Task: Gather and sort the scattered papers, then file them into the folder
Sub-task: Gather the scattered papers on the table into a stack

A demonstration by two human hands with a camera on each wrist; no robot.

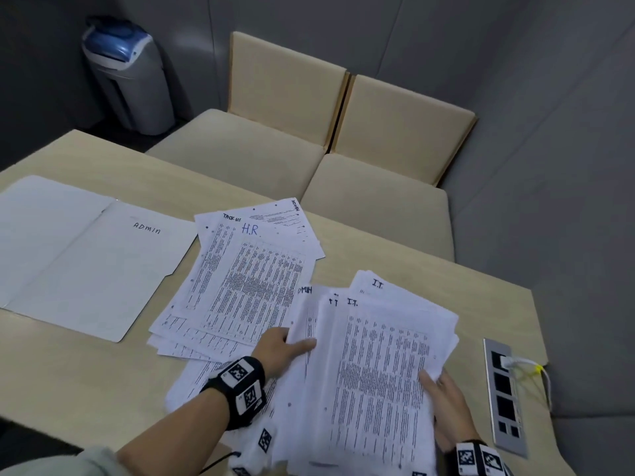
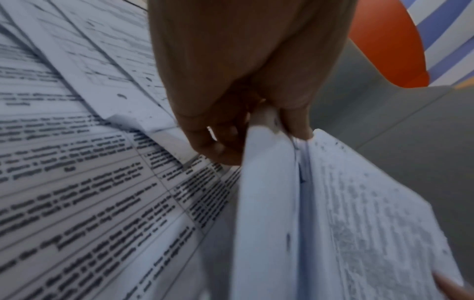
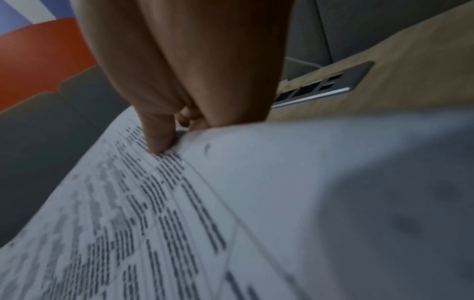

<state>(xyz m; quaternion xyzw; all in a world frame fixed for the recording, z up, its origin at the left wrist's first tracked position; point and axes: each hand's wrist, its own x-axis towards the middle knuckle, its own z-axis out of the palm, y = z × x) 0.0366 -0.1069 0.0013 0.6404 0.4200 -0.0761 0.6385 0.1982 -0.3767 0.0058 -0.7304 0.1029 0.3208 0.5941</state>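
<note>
Together, left hand (image 1: 280,348) and right hand (image 1: 446,407) pinching white printed sheaf marked "I.T." (image 1: 374,365), "H.R." pile (image 1: 247,280), open white folder marked "ADMIN" (image 1: 86,262), beige worktop (image 1: 429,273).

Open folder (image 1: 86,266) lies flat at left of worktop (image 1: 395,255). Just right of it, loose sheets (image 1: 247,280) fanned, overlapping each other, w/ one more sheet (image 1: 285,218) behind them. Nearer & to the right, held stack (image 1: 378,365) raised over worktop, betw. left hand (image 1: 281,348) & right hand (image 1: 446,407). Socket panel (image 1: 505,396) set in worktop at far right. Two seats (image 1: 309,159) behind worktop; bin (image 1: 129,77) behind at left.
</note>
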